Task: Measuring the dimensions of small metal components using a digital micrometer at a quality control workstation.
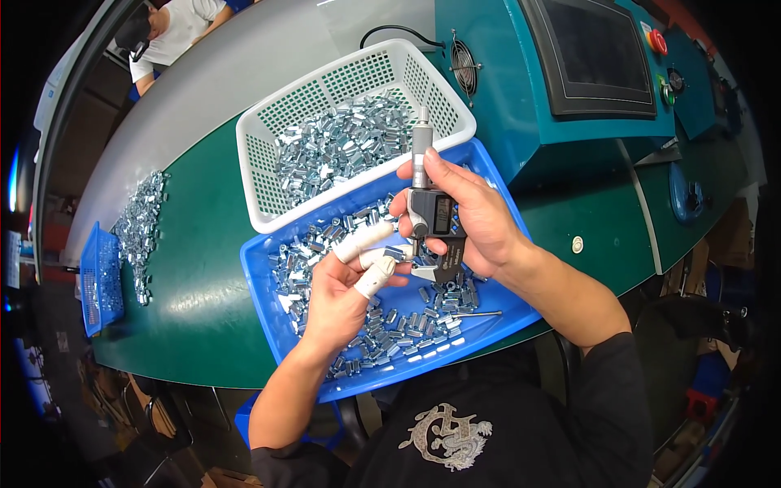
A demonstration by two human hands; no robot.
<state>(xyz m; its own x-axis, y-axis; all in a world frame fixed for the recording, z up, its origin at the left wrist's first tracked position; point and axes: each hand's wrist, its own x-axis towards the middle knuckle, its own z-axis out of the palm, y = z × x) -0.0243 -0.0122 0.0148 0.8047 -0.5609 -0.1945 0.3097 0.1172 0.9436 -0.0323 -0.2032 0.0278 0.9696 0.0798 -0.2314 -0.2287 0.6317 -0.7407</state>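
My right hand (480, 213) is wrapped round a digital micrometer (440, 215), its thimble pointing up and its small screen facing me. In my left hand (343, 294), whose thumb and fingertips wear white finger cots, a small metal hex standoff (394, 253) is pinched. That standoff is at the micrometer's jaw; whether it touches the measuring faces I cannot tell. Both hands are above a blue tray (390, 376) with many loose shiny standoffs (407, 327) in it. A thin metal rod (478, 314) lies among them at the tray's right side.
Behind the blue tray, a white perforated basket (259, 175) holds a heap of standoffs. More lie piled on the green table (195, 268) at left, beside a small blue basket (101, 285). A teal machine with a screen (598, 53) stands at right. Another person (175, 37) is at the far left.
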